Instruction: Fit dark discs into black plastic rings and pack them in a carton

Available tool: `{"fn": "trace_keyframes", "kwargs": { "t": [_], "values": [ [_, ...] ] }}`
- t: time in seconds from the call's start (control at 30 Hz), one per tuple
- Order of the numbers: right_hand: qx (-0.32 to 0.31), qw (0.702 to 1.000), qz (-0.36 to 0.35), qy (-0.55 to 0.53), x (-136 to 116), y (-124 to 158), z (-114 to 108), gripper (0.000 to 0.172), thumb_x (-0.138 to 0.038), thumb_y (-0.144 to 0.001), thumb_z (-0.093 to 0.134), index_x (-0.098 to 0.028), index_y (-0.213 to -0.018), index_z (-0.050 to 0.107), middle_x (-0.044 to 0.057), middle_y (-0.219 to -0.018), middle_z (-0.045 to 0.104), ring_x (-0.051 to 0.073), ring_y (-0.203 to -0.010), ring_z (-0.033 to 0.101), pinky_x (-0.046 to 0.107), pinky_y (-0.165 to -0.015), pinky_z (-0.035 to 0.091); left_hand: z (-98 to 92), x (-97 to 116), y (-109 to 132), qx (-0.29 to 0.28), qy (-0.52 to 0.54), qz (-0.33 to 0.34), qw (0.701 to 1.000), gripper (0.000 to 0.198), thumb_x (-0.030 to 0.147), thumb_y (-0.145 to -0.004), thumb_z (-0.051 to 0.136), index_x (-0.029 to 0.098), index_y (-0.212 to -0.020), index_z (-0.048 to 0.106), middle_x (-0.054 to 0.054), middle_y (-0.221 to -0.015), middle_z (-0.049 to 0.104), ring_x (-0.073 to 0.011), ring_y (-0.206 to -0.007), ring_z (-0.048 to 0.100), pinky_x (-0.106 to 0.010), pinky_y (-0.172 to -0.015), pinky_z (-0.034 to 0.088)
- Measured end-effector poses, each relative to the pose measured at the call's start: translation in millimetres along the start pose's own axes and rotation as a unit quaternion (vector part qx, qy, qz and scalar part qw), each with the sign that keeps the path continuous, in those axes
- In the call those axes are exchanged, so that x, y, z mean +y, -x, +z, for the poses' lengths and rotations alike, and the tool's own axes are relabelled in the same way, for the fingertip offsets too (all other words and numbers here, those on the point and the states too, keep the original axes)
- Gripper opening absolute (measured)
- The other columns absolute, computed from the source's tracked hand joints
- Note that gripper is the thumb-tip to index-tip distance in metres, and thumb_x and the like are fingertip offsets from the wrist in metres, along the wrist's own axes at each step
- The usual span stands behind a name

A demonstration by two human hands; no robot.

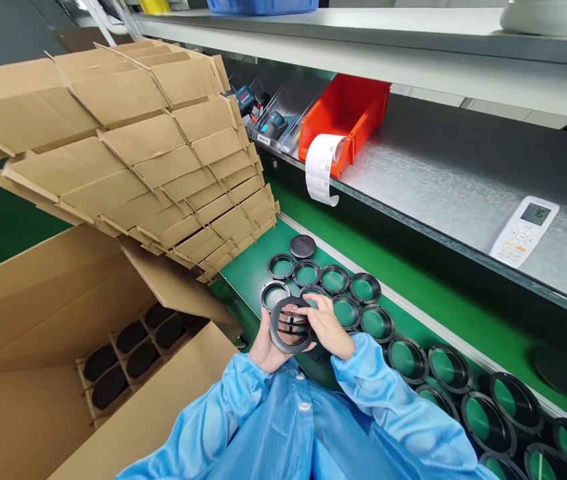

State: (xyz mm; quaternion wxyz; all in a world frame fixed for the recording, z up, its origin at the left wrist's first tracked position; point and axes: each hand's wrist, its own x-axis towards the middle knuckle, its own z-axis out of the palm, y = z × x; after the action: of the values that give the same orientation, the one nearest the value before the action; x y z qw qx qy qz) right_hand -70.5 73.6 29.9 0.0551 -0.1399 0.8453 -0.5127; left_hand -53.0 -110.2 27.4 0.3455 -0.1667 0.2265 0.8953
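Both hands are together here: the left hand [264, 350] and right hand [327, 327] grip a black plastic slotted ring [287, 347] at bottom centre, over the green surface [256, 270]. Rows of black round rings [334, 279] sit to the right, and an open brown cardboard box [38, 300] sits lower left.

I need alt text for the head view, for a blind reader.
A person's left hand and right hand hold a slatted black ring over a green bench with black rings. An open cardboard box beside it holds black discs.
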Motion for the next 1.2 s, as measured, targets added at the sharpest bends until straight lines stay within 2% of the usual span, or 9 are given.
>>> {"fn": "trace_keyframes", "kwargs": {
  "t": [0.27,0.4,0.57,0.67,0.87,1.0,1.1,1.13,1.2],
  "values": [
    [0.027,0.986,0.078,-0.146,-15,-26,-13,0.068,-0.062,-0.103,0.018,-0.026,-0.109,0.075,0.007,-0.136,0.054,0.026,-0.132,0.043,0.048,-0.117,0.031,3.0,16,-2,-0.059,0.021,0.014,0.998,0.094,0.089,-0.076,0.036,0.02,-0.137,0.054,-0.021,-0.135,0.059,-0.041,-0.125,0.055,-0.061,-0.103,0.039],
    [0.029,0.997,0.024,-0.062,-5,-24,9,0.062,-0.057,-0.104,0.016,-0.031,-0.127,0.067,0.007,-0.141,0.05,0.027,-0.135,0.037,0.052,-0.117,0.029,-11.7,24,-5,-0.073,0.065,0.014,0.995,0.087,0.085,-0.08,0.036,0.021,-0.134,0.057,-0.018,-0.131,0.063,-0.0372,-0.122,0.058,-0.059,-0.104,0.04],
    [-0.04,0.983,-0.118,0.131,14,-18,45,0.058,-0.057,-0.099,0.044,-0.02,-0.141,0.055,0.015,-0.152,0.038,0.035,-0.142,0.025,0.059,-0.116,0.029,-28.4,27,-10,0.018,0.086,0.01,0.996,0.074,0.076,-0.087,0.039,0.019,-0.127,0.063,-0.013,-0.121,0.069,-0.0314,-0.118,0.061,-0.048,-0.1,0.049],
    [-0.137,0.969,-0.103,0.18,24,-27,59,0.079,-0.054,-0.084,0.07,-0.018,-0.149,0.043,0.02,-0.16,0.022,0.04,-0.147,0.018,0.061,-0.116,0.028,-31.9,29,-16,0.044,0.09,-0.019,0.995,0.071,0.072,-0.09,0.042,0.018,-0.134,0.059,-0.014,-0.123,0.068,-0.0314,-0.121,0.06,-0.045,-0.102,0.049],
    [-0.244,0.954,-0.036,0.169,32,-65,83,0.1,-0.056,-0.088,0.062,-0.012,-0.159,0.006,0.024,-0.162,-0.01,0.04,-0.15,-0.008,0.062,-0.119,0.016,-33.0,53,-29,0.053,0.087,-0.016,0.995,0.077,0.073,-0.089,0.043,0.019,-0.144,0.049,-0.013,-0.131,0.064,-0.032,-0.128,0.055,-0.048,-0.112,0.038],
    [-0.231,0.965,-0.027,0.117,38,-103,87,0.127,-0.053,-0.066,0.082,-0.018,-0.159,0.004,0.022,-0.16,0.006,0.041,-0.148,0.011,0.057,-0.118,0.025,-44.9,77,-46,0.097,-0.07,0.005,0.993,0.08,0.077,-0.089,0.035,0.021,-0.143,0.05,-0.013,-0.131,0.064,-0.0306,-0.126,0.056,-0.046,-0.111,0.04],
    [-0.133,0.982,0.004,0.133,50,-137,80,0.124,-0.044,-0.062,0.084,-0.022,-0.159,0.009,0.019,-0.15,0.024,0.038,-0.139,0.031,0.052,-0.114,0.032,-67.8,108,-78,0.3,-0.334,0.118,0.886,0.075,0.073,-0.093,0.027,0.02,-0.14,0.051,-0.015,-0.131,0.062,-0.0288,-0.124,0.057,-0.043,-0.103,0.046],
    [-0.09,0.983,0.025,0.16,55,-148,77,0.121,-0.043,-0.063,0.083,-0.021,-0.159,0.012,0.019,-0.147,0.026,0.039,-0.136,0.033,0.053,-0.113,0.033,-77.4,120,-93,0.363,-0.392,0.156,0.83,0.068,0.068,-0.095,0.033,0.019,-0.138,0.052,-0.016,-0.133,0.06,-0.029,-0.126,0.055,-0.043,-0.103,0.046],
    [-0.027,0.972,0.05,0.228,68,-168,73,0.116,-0.044,-0.065,0.081,-0.019,-0.158,0.016,0.021,-0.143,0.028,0.042,-0.133,0.034,0.056,-0.111,0.033,-96.9,143,-125,0.425,-0.436,0.187,0.771,0.051,0.051,-0.091,0.056,0.016,-0.129,0.058,-0.017,-0.133,0.057,-0.0302,-0.128,0.051,-0.043,-0.107,0.041]
  ]
}}
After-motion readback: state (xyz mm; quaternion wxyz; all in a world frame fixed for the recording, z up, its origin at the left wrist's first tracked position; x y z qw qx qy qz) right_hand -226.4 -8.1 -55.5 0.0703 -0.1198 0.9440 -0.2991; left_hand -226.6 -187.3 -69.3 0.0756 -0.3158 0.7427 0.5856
